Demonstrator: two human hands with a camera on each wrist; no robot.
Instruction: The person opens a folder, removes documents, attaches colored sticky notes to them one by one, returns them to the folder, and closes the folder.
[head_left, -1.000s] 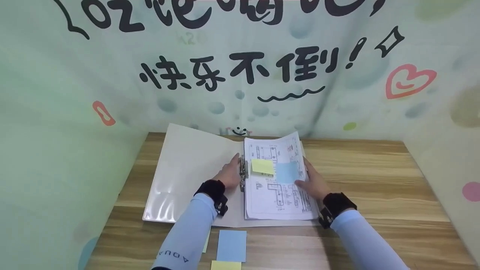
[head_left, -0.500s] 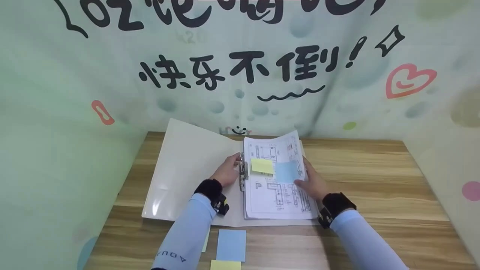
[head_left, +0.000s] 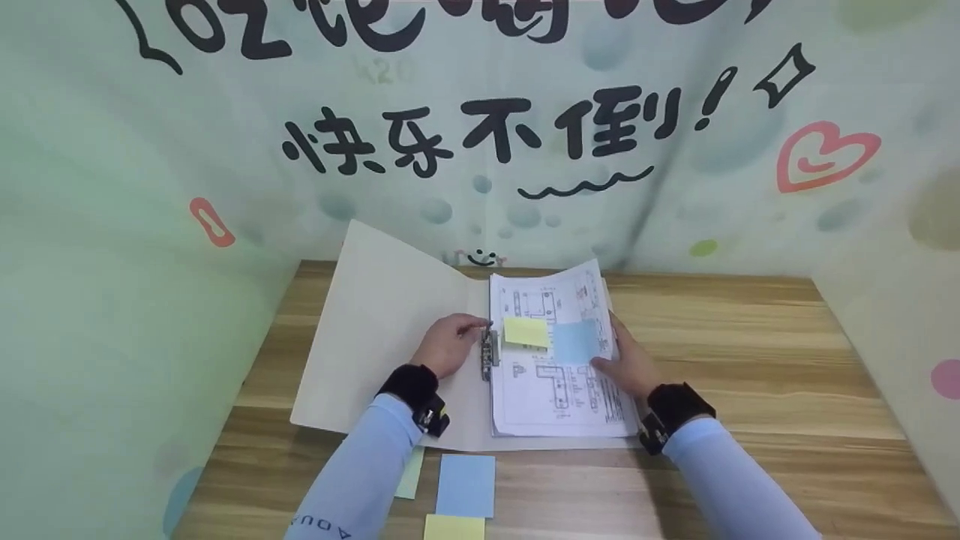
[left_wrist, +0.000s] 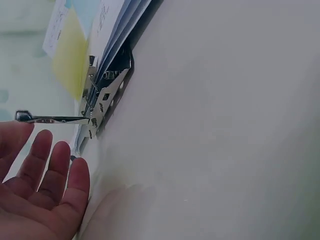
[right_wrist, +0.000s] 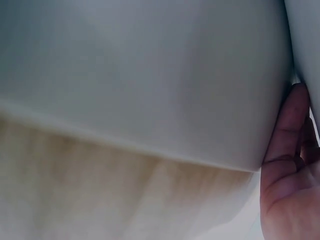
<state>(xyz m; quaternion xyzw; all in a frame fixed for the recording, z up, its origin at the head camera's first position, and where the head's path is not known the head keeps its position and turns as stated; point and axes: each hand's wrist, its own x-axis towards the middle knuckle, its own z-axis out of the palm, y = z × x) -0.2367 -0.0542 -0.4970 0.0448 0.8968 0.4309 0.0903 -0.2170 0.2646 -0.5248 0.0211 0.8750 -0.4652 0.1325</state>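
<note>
A white folder [head_left: 390,330] lies open, its metal lever clip [head_left: 487,355] along the left edge of a stack of printed drawings [head_left: 532,405]. My left hand [head_left: 444,346] is at the clip's upper end. In the left wrist view, the clip's lever [left_wrist: 55,119] stands out from its base, the left hand [left_wrist: 45,190] holding its tip with the other fingers loosely bent. My right hand [head_left: 628,367] grips the stack's right edge, thumb on top. In the right wrist view, the right hand's [right_wrist: 290,180] fingers reach beneath the sheets.
A yellow sticky note [head_left: 525,332] and a blue one [head_left: 575,342] are on the top sheet. Below the folder, on the wooden table [head_left: 750,360], lie blue [head_left: 466,486], yellow [head_left: 454,527] and green [head_left: 409,474] notes. A printed curtain [head_left: 420,82] hangs behind.
My left fingers have gone from pointing along the clip to holding its lever tip. The folder's left cover has risen and tilted up. My right hand has stayed put.
</note>
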